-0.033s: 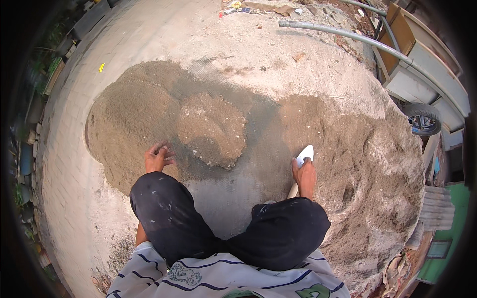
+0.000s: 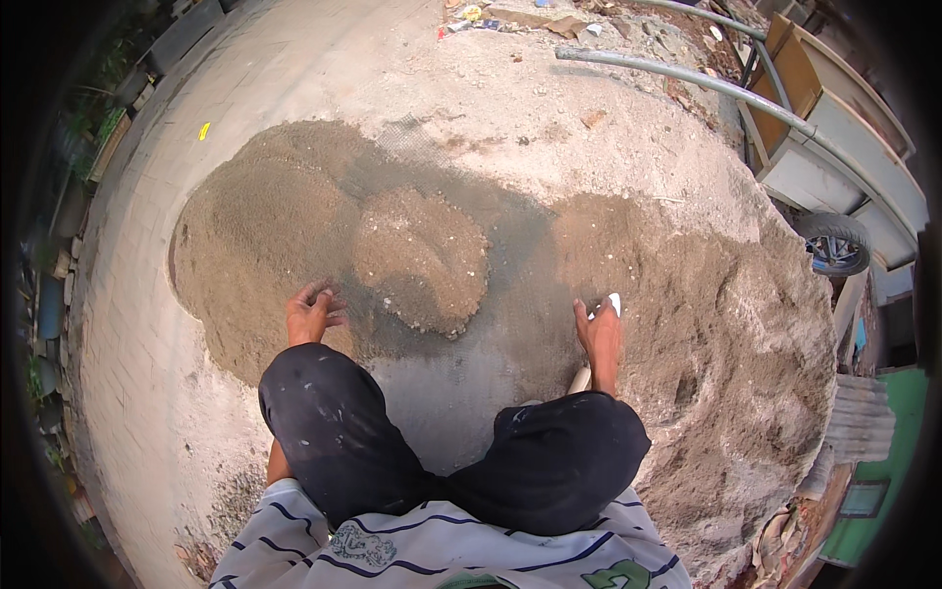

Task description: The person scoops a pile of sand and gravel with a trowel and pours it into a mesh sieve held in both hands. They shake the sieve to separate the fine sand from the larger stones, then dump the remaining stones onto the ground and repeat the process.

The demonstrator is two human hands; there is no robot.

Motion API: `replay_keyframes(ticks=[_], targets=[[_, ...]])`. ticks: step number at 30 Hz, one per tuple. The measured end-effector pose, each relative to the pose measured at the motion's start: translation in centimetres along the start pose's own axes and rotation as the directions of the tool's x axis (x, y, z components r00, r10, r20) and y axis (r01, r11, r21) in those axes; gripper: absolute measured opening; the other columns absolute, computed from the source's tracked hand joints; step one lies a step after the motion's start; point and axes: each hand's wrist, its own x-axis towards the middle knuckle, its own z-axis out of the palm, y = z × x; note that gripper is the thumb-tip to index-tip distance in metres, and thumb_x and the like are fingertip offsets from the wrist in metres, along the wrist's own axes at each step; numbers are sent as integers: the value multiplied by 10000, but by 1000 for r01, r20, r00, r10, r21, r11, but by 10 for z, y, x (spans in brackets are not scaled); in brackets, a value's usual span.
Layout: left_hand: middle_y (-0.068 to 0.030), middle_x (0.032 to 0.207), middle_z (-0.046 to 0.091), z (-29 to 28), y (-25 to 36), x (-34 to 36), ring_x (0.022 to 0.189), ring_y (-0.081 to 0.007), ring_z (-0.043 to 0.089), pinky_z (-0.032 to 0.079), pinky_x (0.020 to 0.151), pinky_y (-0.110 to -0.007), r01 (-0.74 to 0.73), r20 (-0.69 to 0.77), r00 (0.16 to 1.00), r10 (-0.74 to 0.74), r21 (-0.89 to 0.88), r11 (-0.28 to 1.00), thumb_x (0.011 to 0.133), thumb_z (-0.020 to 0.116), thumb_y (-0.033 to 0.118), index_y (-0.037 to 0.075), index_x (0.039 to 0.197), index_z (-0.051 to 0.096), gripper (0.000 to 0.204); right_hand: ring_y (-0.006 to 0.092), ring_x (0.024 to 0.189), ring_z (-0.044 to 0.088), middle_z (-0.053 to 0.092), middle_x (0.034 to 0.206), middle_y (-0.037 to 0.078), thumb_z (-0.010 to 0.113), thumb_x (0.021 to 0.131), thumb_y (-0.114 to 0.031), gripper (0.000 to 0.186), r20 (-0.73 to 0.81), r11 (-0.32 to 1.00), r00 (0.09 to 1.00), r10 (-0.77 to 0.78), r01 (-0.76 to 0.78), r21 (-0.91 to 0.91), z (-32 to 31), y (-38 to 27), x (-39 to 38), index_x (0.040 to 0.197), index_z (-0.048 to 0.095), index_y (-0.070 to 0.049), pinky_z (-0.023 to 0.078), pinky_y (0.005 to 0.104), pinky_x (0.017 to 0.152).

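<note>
My left hand [image 2: 312,310] hovers by the near edge of a grey-brown sand heap [image 2: 260,216], fingers loosely spread and holding nothing. To the right, my right hand [image 2: 600,332] is closed round a white pointed trowel-like tool [image 2: 615,301]. Most of that tool is hidden behind the fingers. Between the hands lies a rounded mound of browner, pebbly sand [image 2: 417,250], ringed by darker grey material [image 2: 515,245]. A pale rounded thing [image 2: 581,379], partly covered, shows beside my right knee.
A larger, lumpy sand pile [image 2: 726,324] spreads on the right. Beyond it are a long metal pipe [image 2: 687,71], a wheel with a black tyre [image 2: 834,243] and a wooden cabinet-like piece [image 2: 790,69]. Pale paving [image 2: 147,245] runs along the left, with plants at its edge.
My right hand has turned the white tool, so only a narrow part of it shows now. My left hand keeps its place.
</note>
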Motion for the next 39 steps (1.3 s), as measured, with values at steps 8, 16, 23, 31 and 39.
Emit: replay_keyframes(ticks=[8,16,23,31,39], targets=[[-132,907,683,40,14,8,658,-177,685,553,526,-286,-187,139,978,159,227,956,953,541,97,-39,1258,566,335,242,722,654,669,940,168,676,860,-330,619,26,870,914,-405,377,318,70,-29,227,1298,474,58,523,354,642],[-173,893,695,0,19,15,587,-173,676,536,479,-297,-181,200,969,143,188,965,990,527,156,-72,1263,557,357,125,499,549,599,623,70,617,927,-217,279,172,827,861,-478,375,419,32,-102,168,1102,680,-9,430,281,456],[-135,752,690,-37,55,48,507,-136,646,496,407,-275,-211,220,962,162,225,951,982,544,143,-87,1202,598,323,106,477,516,592,618,50,637,934,-276,328,-22,708,910,-415,338,620,-39,-140,134,1077,680,15,385,250,429],[-105,728,684,-139,142,69,424,-87,544,439,367,-242,-325,89,945,313,185,927,965,594,203,-74,1162,618,340,78,435,441,539,587,22,624,949,-235,293,-236,458,866,-441,443,770,-116,-218,62,1068,675,28,348,245,402],[-40,662,617,-183,205,50,407,-52,465,361,342,-224,-479,-5,873,488,183,859,957,612,239,-17,1120,663,307,79,427,438,532,586,24,647,931,-213,268,-214,369,842,-496,427,825,-132,-309,70,1033,680,33,322,228,386]])
